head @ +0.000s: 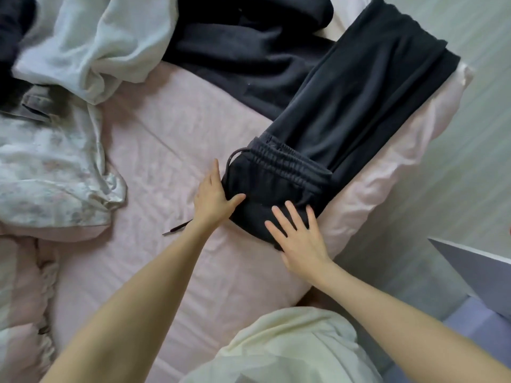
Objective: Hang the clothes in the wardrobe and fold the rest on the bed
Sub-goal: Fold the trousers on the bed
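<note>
I saw the black sweatpants (340,128) lying folded lengthwise on the pink bed sheet (154,161), my left hand (214,197) cupping their waistband corner, my right hand (297,236) pressing flat, fingers spread.

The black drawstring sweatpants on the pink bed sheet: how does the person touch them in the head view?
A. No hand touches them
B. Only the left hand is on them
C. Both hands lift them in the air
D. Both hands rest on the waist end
D: the left hand and right hand both lie with straight fingers on the waist end of the black drawstring sweatpants, flat on the pink bed sheet.
</note>
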Action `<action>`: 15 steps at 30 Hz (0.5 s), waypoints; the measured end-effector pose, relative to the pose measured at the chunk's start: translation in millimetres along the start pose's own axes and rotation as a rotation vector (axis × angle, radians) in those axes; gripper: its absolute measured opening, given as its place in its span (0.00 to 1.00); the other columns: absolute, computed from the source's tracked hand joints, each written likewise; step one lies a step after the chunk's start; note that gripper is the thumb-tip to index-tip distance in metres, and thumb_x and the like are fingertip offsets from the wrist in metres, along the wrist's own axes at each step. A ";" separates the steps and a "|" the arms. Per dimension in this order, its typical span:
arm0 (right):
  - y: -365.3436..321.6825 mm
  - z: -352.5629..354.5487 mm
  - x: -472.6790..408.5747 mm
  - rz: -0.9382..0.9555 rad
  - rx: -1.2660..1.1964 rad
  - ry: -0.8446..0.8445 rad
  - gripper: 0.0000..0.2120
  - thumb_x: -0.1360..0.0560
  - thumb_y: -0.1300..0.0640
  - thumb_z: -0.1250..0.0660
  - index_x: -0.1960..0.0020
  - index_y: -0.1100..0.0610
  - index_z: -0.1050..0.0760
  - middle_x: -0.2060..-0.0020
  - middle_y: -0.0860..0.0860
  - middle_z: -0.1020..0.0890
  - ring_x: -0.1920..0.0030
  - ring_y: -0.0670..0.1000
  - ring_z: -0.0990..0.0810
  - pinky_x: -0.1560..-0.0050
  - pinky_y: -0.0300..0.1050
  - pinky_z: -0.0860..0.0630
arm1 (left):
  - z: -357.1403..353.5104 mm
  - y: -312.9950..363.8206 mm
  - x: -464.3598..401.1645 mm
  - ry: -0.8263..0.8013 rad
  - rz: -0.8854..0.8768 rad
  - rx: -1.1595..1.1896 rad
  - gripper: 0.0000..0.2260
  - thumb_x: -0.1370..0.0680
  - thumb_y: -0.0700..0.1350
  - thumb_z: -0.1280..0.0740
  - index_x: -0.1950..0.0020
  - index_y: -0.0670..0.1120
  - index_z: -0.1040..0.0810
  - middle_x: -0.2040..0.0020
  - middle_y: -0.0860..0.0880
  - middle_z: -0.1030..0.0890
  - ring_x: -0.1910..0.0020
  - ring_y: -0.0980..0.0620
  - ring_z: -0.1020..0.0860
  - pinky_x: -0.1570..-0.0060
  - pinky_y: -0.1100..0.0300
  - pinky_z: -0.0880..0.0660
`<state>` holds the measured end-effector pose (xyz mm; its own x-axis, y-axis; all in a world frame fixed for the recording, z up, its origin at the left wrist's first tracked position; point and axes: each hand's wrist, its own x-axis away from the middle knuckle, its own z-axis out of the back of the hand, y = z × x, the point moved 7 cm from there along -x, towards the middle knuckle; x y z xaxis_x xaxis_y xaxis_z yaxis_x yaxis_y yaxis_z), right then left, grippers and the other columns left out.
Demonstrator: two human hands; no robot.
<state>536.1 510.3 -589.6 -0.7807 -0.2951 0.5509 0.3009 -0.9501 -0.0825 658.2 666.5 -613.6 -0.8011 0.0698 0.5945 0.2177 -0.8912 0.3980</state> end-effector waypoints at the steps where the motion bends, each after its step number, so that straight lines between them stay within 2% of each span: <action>1: 15.8 -10.4 5.6 -0.050 -0.017 -0.054 0.28 0.23 0.54 0.39 0.25 0.51 0.43 0.23 0.55 0.51 0.24 0.60 0.55 0.29 0.66 0.55 | -0.6 -3.6 -2.0 -0.007 0.000 -0.046 0.35 0.27 0.54 0.31 0.26 0.46 0.41 0.28 0.45 0.37 0.30 0.42 0.38 0.35 0.47 0.35; 2: 30.5 -12.5 13.0 -0.072 -0.030 -0.044 0.27 0.25 0.59 0.36 0.27 0.51 0.38 0.24 0.55 0.48 0.24 0.59 0.51 0.30 0.66 0.52 | -0.2 -4.4 -4.0 -0.003 -0.013 -0.086 0.28 0.27 0.55 0.31 0.31 0.46 0.33 0.31 0.45 0.34 0.32 0.43 0.36 0.38 0.49 0.34; 3: 41.7 -11.8 23.2 -0.088 -0.010 -0.029 0.28 0.32 0.63 0.29 0.33 0.53 0.29 0.26 0.57 0.40 0.26 0.59 0.43 0.33 0.68 0.44 | 0.0 -5.8 -4.4 0.002 -0.016 -0.095 0.23 0.28 0.55 0.31 0.37 0.45 0.29 0.33 0.45 0.32 0.35 0.44 0.34 0.41 0.51 0.33; 5: 55.9 -7.5 37.3 -0.084 0.072 0.067 0.28 0.47 0.68 0.22 0.48 0.57 0.19 0.35 0.60 0.26 0.33 0.60 0.29 0.41 0.70 0.33 | -0.2 -5.8 -5.4 0.008 -0.004 -0.030 0.22 0.29 0.55 0.30 0.40 0.45 0.27 0.36 0.46 0.31 0.38 0.46 0.32 0.43 0.54 0.32; 6: 56.4 -4.4 42.5 -0.077 0.075 0.122 0.26 0.49 0.68 0.22 0.52 0.58 0.18 0.37 0.61 0.24 0.35 0.60 0.27 0.42 0.71 0.32 | -2.0 -5.3 -4.0 -0.005 0.012 0.029 0.24 0.29 0.55 0.29 0.39 0.45 0.29 0.37 0.46 0.30 0.39 0.46 0.31 0.43 0.54 0.32; 9: 26.2 9.8 41.2 0.020 0.031 0.318 0.18 0.39 0.63 0.27 0.49 0.56 0.19 0.39 0.59 0.22 0.36 0.60 0.25 0.40 0.73 0.34 | -10.6 -10.0 -1.3 -0.108 0.125 0.325 0.24 0.27 0.53 0.30 0.36 0.44 0.33 0.41 0.45 0.26 0.43 0.46 0.25 0.42 0.50 0.27; 12: -13.4 5.2 32.0 0.166 0.093 0.305 0.24 0.37 0.55 0.25 0.42 0.53 0.21 0.48 0.52 0.18 0.44 0.54 0.21 0.40 0.65 0.29 | -16.6 -11.4 1.7 -0.191 0.187 0.442 0.20 0.24 0.51 0.33 0.38 0.42 0.31 0.43 0.43 0.23 0.45 0.43 0.23 0.44 0.44 0.25; 13: -18.1 4.9 28.5 0.163 0.106 0.306 0.23 0.39 0.56 0.25 0.44 0.53 0.20 0.54 0.50 0.18 0.50 0.53 0.19 0.41 0.60 0.26 | -16.1 -9.0 2.7 -0.194 0.171 0.459 0.17 0.23 0.50 0.35 0.40 0.41 0.29 0.45 0.42 0.22 0.46 0.42 0.23 0.46 0.44 0.24; 15: -14.6 14.9 24.3 0.162 0.126 0.419 0.12 0.40 0.62 0.26 0.57 0.53 0.18 0.67 0.48 0.22 0.63 0.50 0.22 0.49 0.51 0.25 | -10.9 2.2 4.3 -0.165 0.108 0.547 0.11 0.22 0.48 0.37 0.47 0.41 0.25 0.53 0.43 0.21 0.54 0.43 0.22 0.59 0.49 0.20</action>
<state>520.9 518.5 -562.7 -0.8641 -0.4790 0.1545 0.4815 -0.8761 -0.0239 649.2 659.9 -617.8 -0.6700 0.0996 0.7357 0.5851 -0.5392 0.6058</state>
